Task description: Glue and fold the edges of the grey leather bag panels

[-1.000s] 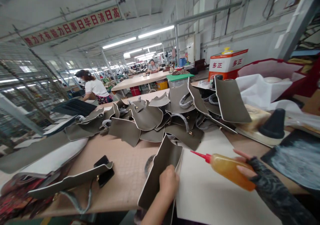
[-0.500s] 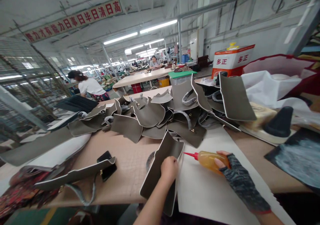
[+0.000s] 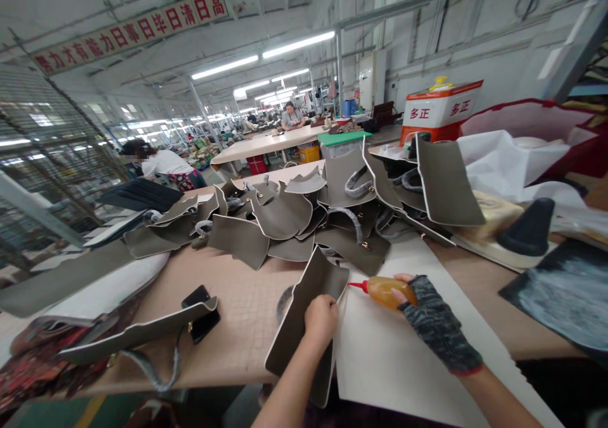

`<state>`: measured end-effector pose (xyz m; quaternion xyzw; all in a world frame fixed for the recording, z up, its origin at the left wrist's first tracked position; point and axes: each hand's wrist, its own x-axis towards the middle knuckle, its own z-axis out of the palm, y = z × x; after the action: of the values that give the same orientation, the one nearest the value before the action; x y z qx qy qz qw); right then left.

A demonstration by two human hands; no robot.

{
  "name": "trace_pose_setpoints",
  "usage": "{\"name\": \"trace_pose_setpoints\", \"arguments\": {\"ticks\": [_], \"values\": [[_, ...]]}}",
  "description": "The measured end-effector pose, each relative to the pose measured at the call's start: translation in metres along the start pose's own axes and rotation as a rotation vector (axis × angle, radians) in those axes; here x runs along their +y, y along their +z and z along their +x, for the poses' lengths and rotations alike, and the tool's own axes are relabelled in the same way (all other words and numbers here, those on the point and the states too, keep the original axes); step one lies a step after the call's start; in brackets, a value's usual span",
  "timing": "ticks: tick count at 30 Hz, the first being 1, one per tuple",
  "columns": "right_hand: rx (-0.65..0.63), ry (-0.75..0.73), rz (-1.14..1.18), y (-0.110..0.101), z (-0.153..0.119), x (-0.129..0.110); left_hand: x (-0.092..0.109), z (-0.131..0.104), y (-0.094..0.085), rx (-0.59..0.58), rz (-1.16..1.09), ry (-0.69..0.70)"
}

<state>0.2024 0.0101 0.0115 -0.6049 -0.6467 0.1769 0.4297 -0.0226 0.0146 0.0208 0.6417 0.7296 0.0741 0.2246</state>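
My left hand (image 3: 322, 317) is closed on a taupe bag panel (image 3: 297, 327) with pale edges, which stands tilted at the table's front edge. In my right hand (image 3: 409, 292), which wears a dark knitted fingerless glove (image 3: 439, 327), is a squeeze bottle (image 3: 382, 292) of amber liquid, lying nearly level. Its red nozzle points left, and the tip is at or very near the panel's right edge; whether they touch I cannot tell. Part of a wrapped handle (image 3: 284, 302) shows behind the panel. White board (image 3: 380, 365) lies under the bottle.
Taupe bag pieces (image 3: 285, 213) with wrapped handles are heaped across the table's back. At left, another bag piece (image 3: 142, 330) lies by a black phone (image 3: 202, 314). A black cone (image 3: 529, 228) and a red-and-white can (image 3: 439, 111) stand at right. Two people work farther off.
My right hand has moved left with the squeeze bottle, bringing its nozzle to the panel's edge. My left hand keeps its hold on the panel. The view has shifted slightly.
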Motion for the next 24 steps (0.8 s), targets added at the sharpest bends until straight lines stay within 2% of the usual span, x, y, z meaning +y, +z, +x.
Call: {"name": "trace_pose_setpoints", "arguments": {"ticks": [10,24], "values": [[-0.028,-0.037,0.006,-0.005,0.019,0.013,-0.002,0.002,0.002,-0.005,0.008,0.021],[-0.049,-0.027,0.073,-0.006,0.021,0.014,-0.003,0.003,0.004,0.0,0.017,0.048]]}}
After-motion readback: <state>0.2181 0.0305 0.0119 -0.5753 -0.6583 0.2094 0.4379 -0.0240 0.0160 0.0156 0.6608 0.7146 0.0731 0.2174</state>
